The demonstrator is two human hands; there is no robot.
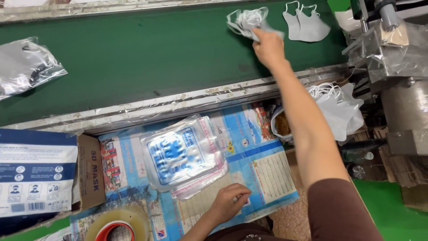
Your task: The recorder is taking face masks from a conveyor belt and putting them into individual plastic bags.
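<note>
Grey masks [248, 20] in outstretched right hand [269, 47]; left hand [229, 202] seemingly curled, resting

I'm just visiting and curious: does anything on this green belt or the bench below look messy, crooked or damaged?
Nothing looks spilled or broken. The right hand holds a bunched white face mask over the green conveyor belt, while two flat masks lie neatly beside it. The stack of clear bags sits slightly fanned and askew. The belt's metal edge looks scuffed.

Clear blue-printed pouches [183, 154]; blue-white box [35, 172] left.
</note>
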